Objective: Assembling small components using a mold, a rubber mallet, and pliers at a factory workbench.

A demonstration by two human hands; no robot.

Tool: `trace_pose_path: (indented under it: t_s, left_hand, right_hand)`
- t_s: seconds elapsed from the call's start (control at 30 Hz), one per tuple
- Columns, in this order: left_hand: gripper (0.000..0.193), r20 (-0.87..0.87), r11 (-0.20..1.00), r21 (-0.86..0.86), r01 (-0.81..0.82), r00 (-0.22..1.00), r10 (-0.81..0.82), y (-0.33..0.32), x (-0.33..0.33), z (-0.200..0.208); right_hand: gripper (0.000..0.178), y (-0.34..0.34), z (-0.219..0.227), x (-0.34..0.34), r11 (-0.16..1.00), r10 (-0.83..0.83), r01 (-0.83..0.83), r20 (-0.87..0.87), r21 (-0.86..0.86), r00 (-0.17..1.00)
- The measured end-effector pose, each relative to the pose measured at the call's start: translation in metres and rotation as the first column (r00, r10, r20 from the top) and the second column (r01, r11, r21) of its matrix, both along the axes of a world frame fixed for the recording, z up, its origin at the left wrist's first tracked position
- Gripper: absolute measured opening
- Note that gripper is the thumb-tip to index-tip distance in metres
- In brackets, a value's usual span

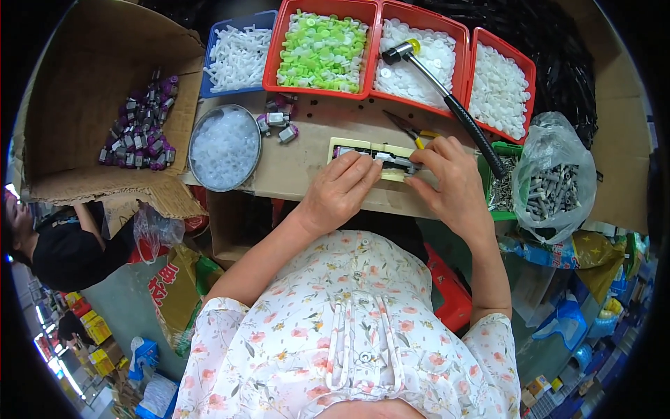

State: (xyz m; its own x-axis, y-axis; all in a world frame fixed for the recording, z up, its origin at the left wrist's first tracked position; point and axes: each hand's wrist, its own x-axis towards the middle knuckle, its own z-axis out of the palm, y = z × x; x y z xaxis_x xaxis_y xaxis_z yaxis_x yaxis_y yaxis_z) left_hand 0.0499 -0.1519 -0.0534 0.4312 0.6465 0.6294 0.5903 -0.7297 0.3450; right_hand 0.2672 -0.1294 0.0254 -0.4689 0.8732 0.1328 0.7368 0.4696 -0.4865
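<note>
A small cream holder (pixel 382 147) lies on the workbench in front of me, with a small motor with a purple end and a grey stem (pixel 399 162) inside it. My left hand (pixel 340 190) bends over the holder's left side, fingers pressed together at the white middle piece; what lies beneath the fingertips is hidden. At the right end, my right hand (pixel 450 183) has its thumb and forefinger on either side of the holder, pinching it near the stem's end. Behind the right hand lie pliers (pixel 410 130) with yellow-and-black handles.
A hammer (pixel 447 94) lies across the red bin of white discs (pixel 426 52). Other bins hold green-and-white caps (pixel 321 52) and white pins (pixel 241 59). Left are a round bowl (pixel 225 148) and a carton (pixel 63 91) of purple-ended motors. A plastic bag (pixel 555 185) of grey shafts stands right.
</note>
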Motion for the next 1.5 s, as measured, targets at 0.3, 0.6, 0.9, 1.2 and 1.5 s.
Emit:
trace_pose_path:
  t_s: [0.3,0.6,0.9,1.2,1.5]
  left_hand:
    - [0.031,0.008,1.000,-0.003,0.008,1.000,-0.008,-0.001,-0.001,-0.002]
    - [0.033,0.009,1.000,-0.007,0.000,1.000,0.000,-0.001,0.001,-0.002]
    - [0.030,0.033,1.000,0.021,0.001,0.999,-0.002,0.004,0.005,0.000]
    - [0.031,0.055,0.998,0.059,-0.028,0.998,0.025,-0.001,-0.002,0.005]
    - [0.035,0.049,0.999,0.035,-0.024,0.999,0.022,-0.004,-0.003,0.003]
  right_hand:
    - [0.038,-0.003,-0.005,0.004,0.998,-0.040,0.037,-0.087,-0.042,0.995]
    - [0.026,-0.005,-0.023,0.010,0.997,-0.070,0.073,-0.163,0.009,0.984]
    - [0.024,-0.006,-0.003,0.014,0.995,-0.082,0.090,-0.171,0.043,0.982]
    - [0.017,0.089,0.033,0.075,0.892,-0.235,0.252,-0.091,0.375,0.968]
    - [0.032,0.227,0.007,0.102,0.760,-0.412,0.299,0.071,0.577,0.909]
